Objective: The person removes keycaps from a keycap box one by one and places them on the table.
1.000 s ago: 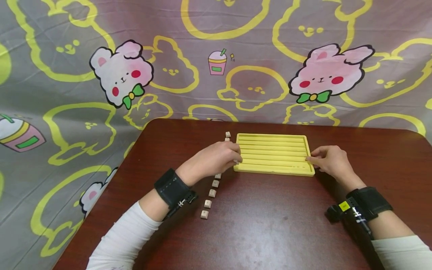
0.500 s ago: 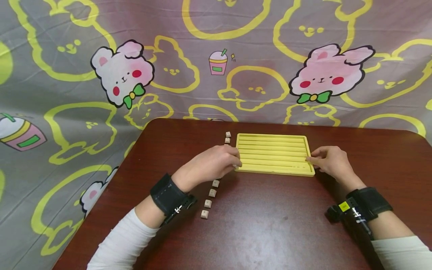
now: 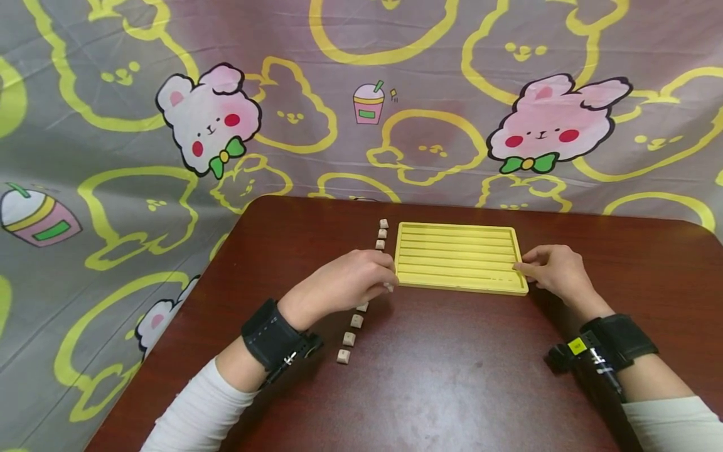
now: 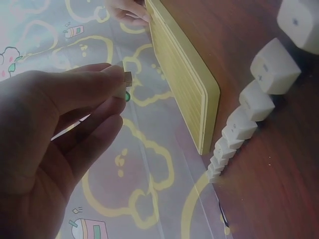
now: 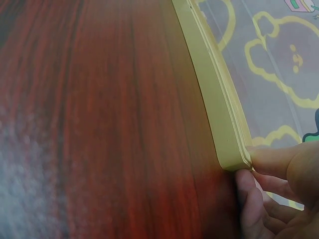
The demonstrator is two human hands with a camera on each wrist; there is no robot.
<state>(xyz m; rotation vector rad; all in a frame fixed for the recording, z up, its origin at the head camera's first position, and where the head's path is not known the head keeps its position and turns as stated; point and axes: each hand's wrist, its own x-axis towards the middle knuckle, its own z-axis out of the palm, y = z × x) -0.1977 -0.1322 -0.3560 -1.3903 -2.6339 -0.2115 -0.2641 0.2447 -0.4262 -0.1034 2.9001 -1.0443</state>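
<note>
My left hand pinches a small keycap between thumb and fingertips, held above the table just left of the tray; the fingers cover most of it. A row of pale keycaps with dark marks runs front to back on the table, and the left hand hides its middle. Beside the row lies a yellow ridged tray. At the tray's right end my right hand grips the edge, thumb on the rim and curled fingers against the side.
The dark reddish-brown table carries the tray near its back edge. Behind it hangs a grey curtain printed with cartoon animals and cups. Black straps with small cameras circle both wrists.
My left hand has drawn a little left and towards me, away from the tray's left edge, still pinching the keycap. More keycaps at the far end now show. The right hand stays on the tray.
</note>
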